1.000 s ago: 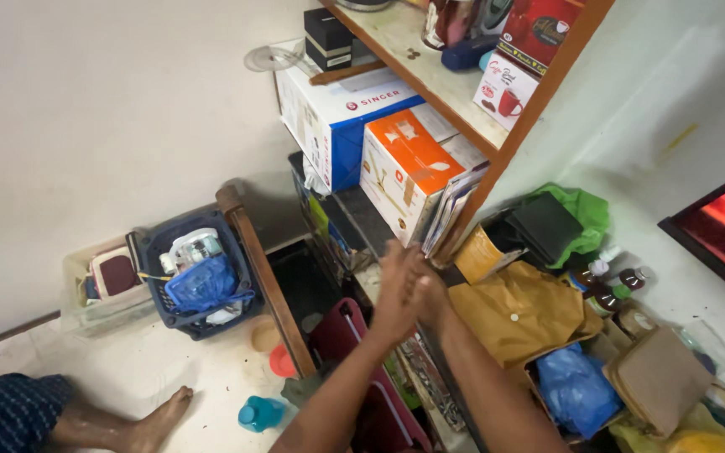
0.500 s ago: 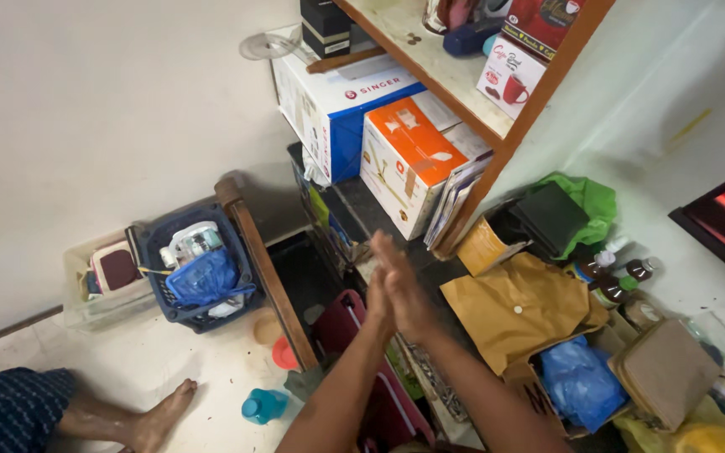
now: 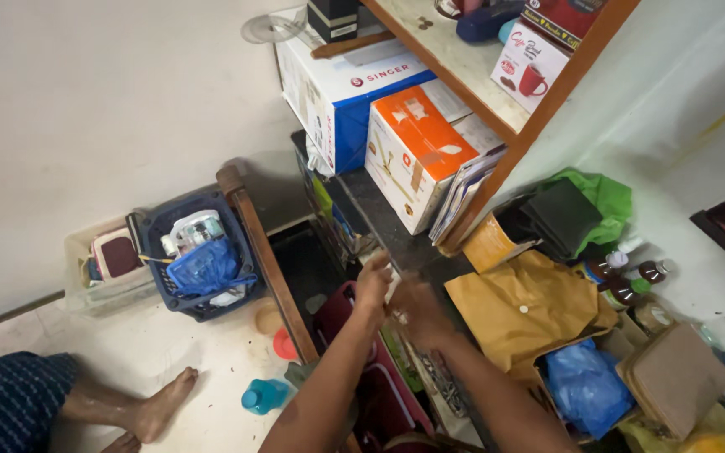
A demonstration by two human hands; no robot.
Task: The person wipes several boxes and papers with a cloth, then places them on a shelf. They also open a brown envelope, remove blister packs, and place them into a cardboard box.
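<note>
My left hand [image 3: 372,283] and my right hand [image 3: 414,309] meet in front of the low dark shelf [image 3: 379,220], the fingers touching each other. Both are blurred. A small pale patch shows between them, and I cannot tell whether it is an object. Just beyond the hands stand an orange and white box [image 3: 413,159] and a white and blue box [image 3: 341,92] on that shelf. A dark red bag [image 3: 354,335] lies under my forearms.
A wooden upper shelf [image 3: 472,71] carries a red and white mug box [image 3: 530,63]. At right lie brown envelopes [image 3: 522,306], a blue plastic bag [image 3: 585,382] and small bottles [image 3: 623,281]. At left stand a blue basket [image 3: 203,260], a clear tub [image 3: 106,264] and another person's bare foot [image 3: 157,407].
My hands were raised with palms pressed together; they have dropped lower and nearer to me, still touching. The camera has tilted a little, so the shelf boxes sit higher in view.
</note>
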